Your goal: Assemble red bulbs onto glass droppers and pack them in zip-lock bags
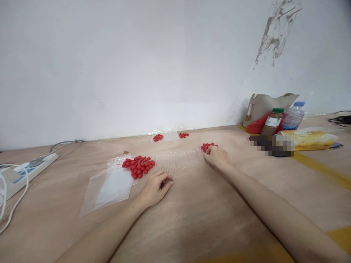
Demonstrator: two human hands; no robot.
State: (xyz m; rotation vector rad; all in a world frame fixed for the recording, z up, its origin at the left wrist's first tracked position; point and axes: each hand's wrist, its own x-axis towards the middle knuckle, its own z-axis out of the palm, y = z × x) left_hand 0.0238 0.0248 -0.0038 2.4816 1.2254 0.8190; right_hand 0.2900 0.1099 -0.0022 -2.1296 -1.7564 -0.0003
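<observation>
Row of thin clear sticks (179, 160) lies crosswise at the middle of the brown-covered work surface (189, 223), the pieces set side by side at fairly even spacing. Status, judged from the layout: alignment of the sticks appears well advanced, as the row is continuous from the large red heap (139, 165) at its left end to the right hand (216, 156) at its right end. Whether the row is complete cannot be determined. The drop-shaped red pieces are not arranged in a comparable row; they lie loose in the large heap, in a smaller red heap (206, 147) just beyond the right hand, and in two small groups farther back, the left group (158, 137) and the right group (184, 135). No red piece is visibly joined to a stick. Right hand: fingers drawn close together and directed downward, fingertips at the last sticks of the row; contact is probable, but a grip on any piece cannot be confirmed. Left hand (154, 189): resting on the surface in front of the row's left end, fingers loosely curled, a hollow visible between thumb and forefinger, no piece seen within. Flat clear bags (90, 190) lie to its left, beside the large heap.
</observation>
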